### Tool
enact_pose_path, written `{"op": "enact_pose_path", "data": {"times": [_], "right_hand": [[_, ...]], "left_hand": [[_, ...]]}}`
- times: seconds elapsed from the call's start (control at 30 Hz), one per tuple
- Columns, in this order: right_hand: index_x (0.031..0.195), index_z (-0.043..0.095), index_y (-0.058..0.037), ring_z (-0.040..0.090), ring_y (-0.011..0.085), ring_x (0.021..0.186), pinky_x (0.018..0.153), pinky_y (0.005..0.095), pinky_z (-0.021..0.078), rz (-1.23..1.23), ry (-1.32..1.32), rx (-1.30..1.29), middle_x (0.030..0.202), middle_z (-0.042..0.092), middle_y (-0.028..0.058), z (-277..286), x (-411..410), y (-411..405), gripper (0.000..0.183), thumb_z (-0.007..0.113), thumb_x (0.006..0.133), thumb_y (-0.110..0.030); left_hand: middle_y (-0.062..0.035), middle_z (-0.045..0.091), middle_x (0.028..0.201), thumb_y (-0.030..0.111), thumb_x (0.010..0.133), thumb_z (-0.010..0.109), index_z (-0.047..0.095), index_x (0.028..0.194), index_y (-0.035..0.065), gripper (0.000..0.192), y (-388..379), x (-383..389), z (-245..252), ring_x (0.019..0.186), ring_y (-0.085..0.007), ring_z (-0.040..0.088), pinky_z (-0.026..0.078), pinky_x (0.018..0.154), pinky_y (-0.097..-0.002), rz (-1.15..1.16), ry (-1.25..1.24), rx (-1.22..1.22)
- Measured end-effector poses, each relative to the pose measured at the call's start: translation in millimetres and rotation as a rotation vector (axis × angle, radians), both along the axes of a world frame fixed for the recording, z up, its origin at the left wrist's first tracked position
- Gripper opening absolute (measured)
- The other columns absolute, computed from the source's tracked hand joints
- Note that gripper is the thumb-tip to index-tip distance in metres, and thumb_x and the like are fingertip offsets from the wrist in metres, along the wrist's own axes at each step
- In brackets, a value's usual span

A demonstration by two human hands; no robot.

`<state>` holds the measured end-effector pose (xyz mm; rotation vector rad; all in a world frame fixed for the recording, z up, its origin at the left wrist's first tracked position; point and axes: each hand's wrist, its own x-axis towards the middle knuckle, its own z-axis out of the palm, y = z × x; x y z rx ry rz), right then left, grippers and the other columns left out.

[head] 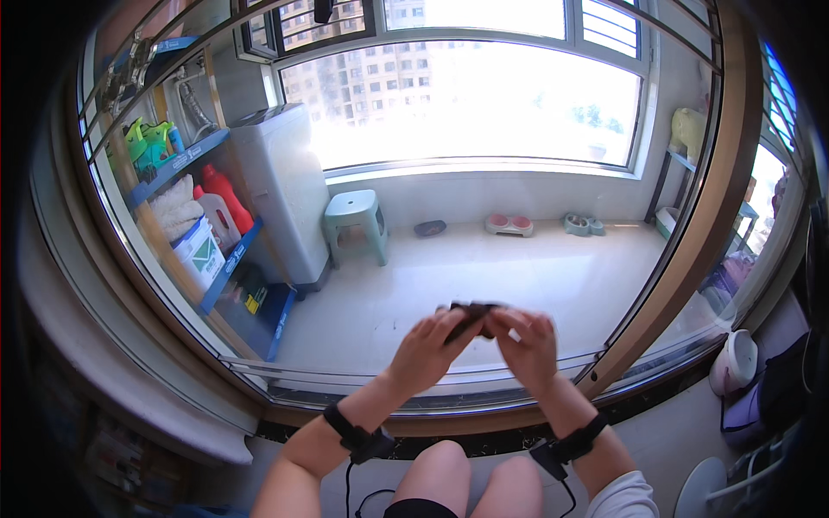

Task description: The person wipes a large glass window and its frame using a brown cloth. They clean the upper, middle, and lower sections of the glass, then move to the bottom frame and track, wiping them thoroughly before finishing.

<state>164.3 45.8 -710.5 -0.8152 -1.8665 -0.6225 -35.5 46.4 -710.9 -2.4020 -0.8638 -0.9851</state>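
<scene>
Both hands are raised and close together in front of me, above the track of a sliding glass door. My left hand is closed around a small dark brown object; its kind cannot be told because the fingers cover much of it and it is blurred. On the object's right end lie the fingertips of my right hand, thumb and fingers pinched on it. A black strap with a small black box and a cable sits on each forearm.
Beyond the door, a green plastic stool stands beside a washing machine. Pet bowls line the far wall. Blue-edged shelves hold bottles and a bucket at left. A white bin stands at right, near the wooden door frame.
</scene>
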Motion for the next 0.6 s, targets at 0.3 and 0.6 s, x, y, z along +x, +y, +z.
{"op": "enact_pose_path", "data": {"times": [0.3,0.6], "right_hand": [[0.118,0.064,-0.0123,0.056,0.0222,0.107,0.091,0.0363,0.0419,-0.266,0.135,0.171,0.116,0.061,0.0027,119,67,44,0.047,0.062,0.074,0.002],[0.108,0.07,-0.0112,0.058,0.0186,0.097,0.083,0.0329,0.0469,-0.323,0.218,-0.232,0.108,0.06,-0.0005,-116,97,-22,0.03,0.065,0.08,-0.002]], "left_hand": [[-0.0109,0.051,0.129,0.007,0.081,0.057,0.059,0.12,0.0007,0.04,54,98,122,0.112,-0.0274,0.052,0.045,0.096,-0.0396,-0.051,-0.168,0.306],[-0.0012,0.049,0.132,0.012,0.082,0.056,0.053,0.131,0.0087,0.049,28,124,-45,0.116,-0.0166,0.049,0.042,0.1,-0.0299,-0.267,0.52,-0.082]]}}
